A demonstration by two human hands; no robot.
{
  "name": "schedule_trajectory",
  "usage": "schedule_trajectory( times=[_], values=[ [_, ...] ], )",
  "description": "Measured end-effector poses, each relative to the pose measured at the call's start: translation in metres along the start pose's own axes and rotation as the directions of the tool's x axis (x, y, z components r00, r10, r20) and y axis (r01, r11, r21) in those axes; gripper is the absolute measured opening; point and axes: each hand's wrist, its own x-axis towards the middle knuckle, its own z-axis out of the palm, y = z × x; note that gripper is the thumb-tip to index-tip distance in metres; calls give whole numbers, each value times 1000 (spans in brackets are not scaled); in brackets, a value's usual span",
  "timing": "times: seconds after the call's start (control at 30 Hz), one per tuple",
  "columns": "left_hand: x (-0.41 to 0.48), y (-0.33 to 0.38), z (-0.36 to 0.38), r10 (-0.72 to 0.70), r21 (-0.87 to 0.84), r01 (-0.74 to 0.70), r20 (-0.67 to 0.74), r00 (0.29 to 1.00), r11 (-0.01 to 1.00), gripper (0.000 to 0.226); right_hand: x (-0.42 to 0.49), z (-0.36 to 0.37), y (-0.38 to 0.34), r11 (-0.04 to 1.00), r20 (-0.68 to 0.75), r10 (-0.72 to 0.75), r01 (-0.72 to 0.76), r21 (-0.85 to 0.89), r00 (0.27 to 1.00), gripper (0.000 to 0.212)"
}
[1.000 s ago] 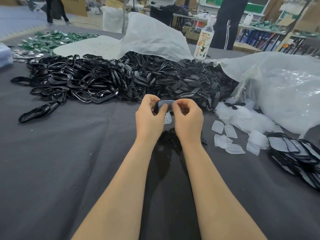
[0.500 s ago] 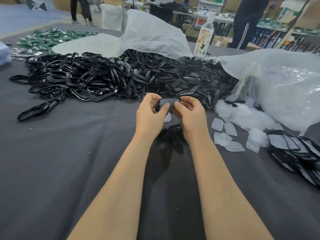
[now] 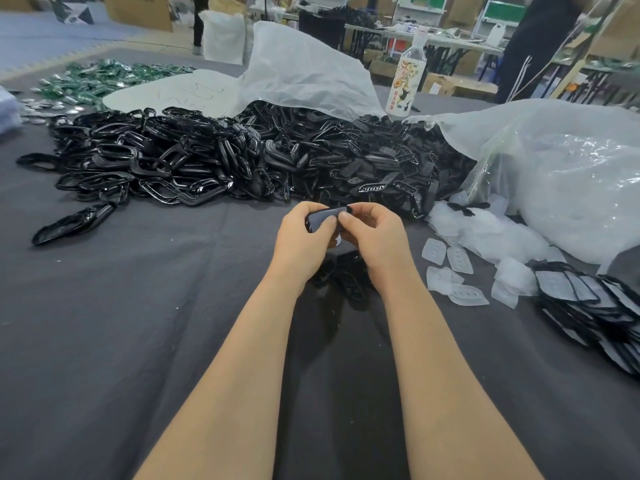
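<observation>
Black piece [image 3: 320, 216] still in left hand [image 3: 299, 240] and right hand [image 3: 379, 237] (thumbs closer)

Dark grey cloth-covered table [image 3: 138, 323], black plastic frames [image 3: 207, 161] heaped across the upper middle, clear bags [image 3: 554, 174] upper right, translucent inserts [image 3: 453, 268] and stacked black pieces [image 3: 595, 306] at right, green items [image 3: 104, 77], perhaps packets, upper left.
</observation>
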Motion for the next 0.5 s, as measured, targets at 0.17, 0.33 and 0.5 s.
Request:
schedule_trajectory(
  times=[0.17,0.33,0.5],
  values=[
    [2,-2,0,41,107,-36,-40,998,994,8,0,3,0,1000,-17,-7,7,-2,1000,16],
    [1,0,0,41,113,-34,-54,998,993,9,-1,1,0,998,12,40,-41,48,999,12],
    [0,2,1,52,128,-45,-50,997,991,9,-1,0,0,999,11,12,-12,-47,1000,15]
  ],
)
